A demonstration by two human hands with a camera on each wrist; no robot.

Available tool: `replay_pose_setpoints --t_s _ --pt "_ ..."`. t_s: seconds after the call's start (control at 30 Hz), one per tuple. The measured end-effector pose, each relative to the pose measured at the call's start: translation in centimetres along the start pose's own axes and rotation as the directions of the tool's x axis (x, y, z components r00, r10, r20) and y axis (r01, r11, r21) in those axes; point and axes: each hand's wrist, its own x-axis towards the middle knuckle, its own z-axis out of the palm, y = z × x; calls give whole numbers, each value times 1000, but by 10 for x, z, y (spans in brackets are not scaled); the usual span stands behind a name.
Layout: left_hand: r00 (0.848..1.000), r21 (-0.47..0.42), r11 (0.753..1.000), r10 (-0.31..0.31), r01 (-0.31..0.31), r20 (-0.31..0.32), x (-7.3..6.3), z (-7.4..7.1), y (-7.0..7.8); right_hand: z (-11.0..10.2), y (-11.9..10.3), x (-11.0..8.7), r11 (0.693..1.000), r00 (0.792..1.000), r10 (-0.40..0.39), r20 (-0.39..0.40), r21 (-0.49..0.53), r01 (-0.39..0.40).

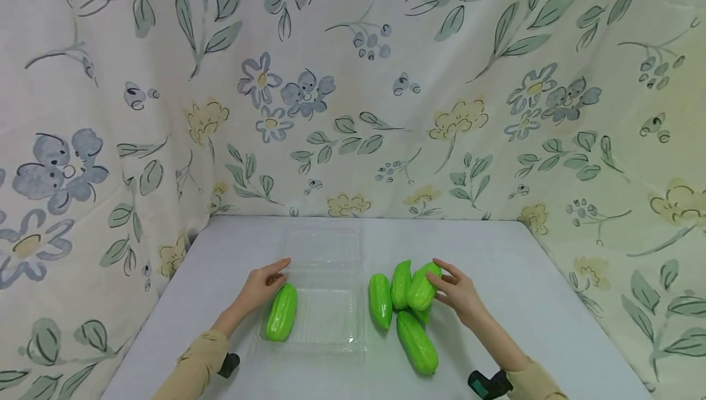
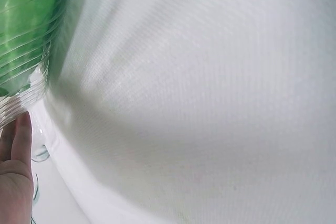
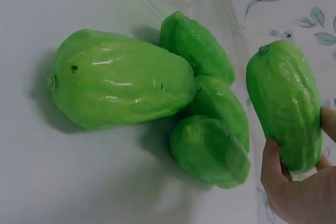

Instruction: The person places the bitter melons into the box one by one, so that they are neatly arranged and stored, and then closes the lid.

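My right hand (image 1: 460,294) grips a glossy green papaya (image 1: 422,291), thumb and fingers around one end. In the right wrist view this held papaya (image 3: 286,103) is raised beside several others. On the table below lie a large papaya (image 1: 417,343), another at the left (image 1: 380,302) and one behind (image 1: 401,283); a further one is mostly hidden under the held papaya. My left hand (image 1: 261,286) touches the left side of a clear plastic clamshell box (image 1: 331,317), its fingers straight against the ribbed wall in the left wrist view. One papaya (image 1: 282,313) lies inside along that left side.
The box's clear lid (image 1: 324,244) is folded open toward the back of the white table (image 1: 463,241). Behind the table and at both sides hangs a flower-patterned cloth (image 1: 353,94). Dark wrist-worn devices (image 1: 489,384) sit near the sleeves.
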Motion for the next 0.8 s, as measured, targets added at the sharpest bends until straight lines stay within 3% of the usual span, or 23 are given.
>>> replay_pose_setpoints --t_s 0.53,0.8 --pt "1000 -4 1000 -4 4 5 0 -1 1 22 -6 -3 999 999 -33 2 18 33" --pt "1000 -9 1000 -15 15 4 0 0 0 38 -7 1 996 999 -36 12 87 34"
